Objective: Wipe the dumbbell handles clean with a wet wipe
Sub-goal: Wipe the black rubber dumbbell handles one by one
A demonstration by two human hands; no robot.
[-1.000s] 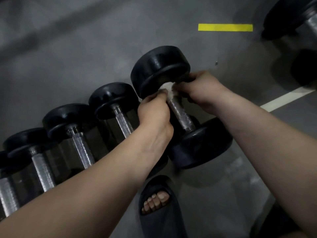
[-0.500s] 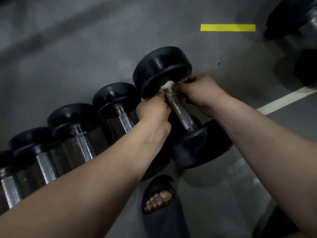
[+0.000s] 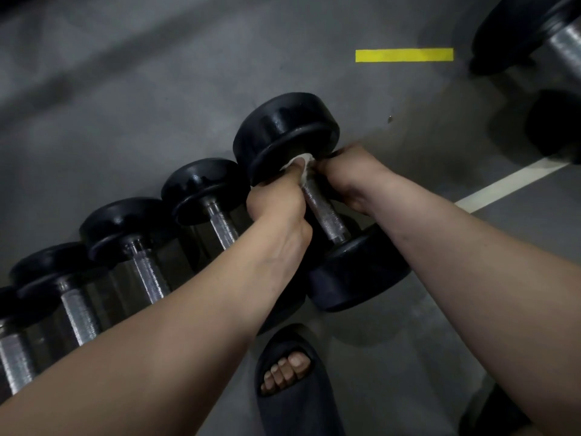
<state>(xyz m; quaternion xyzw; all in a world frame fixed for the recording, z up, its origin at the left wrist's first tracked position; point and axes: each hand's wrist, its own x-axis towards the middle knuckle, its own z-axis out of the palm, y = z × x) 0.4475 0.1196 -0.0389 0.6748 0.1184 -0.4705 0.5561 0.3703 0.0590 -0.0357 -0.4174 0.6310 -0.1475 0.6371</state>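
Left grip (image 3: 276, 199) pinched the white wet wipe (image 3: 298, 161) against the far end of the knurled handle (image 3: 323, 212). Right grip (image 3: 349, 174) curled onto that same wrapped end from the other side, the two almost touching. Wipe and fingertips sat tight under the rim of the far head of the dumbbell (image 3: 286, 130), and the rest of the bar showed bare down to the near head. Leftward, a row of smaller dumbbells (image 3: 204, 187) stood just beside it. Rightward, grey floor (image 3: 424, 127) ran out to a white line (image 3: 509, 180), with a yellow strip (image 3: 404, 55) farther off. A slippered foot (image 3: 289, 382) stood near the near head.
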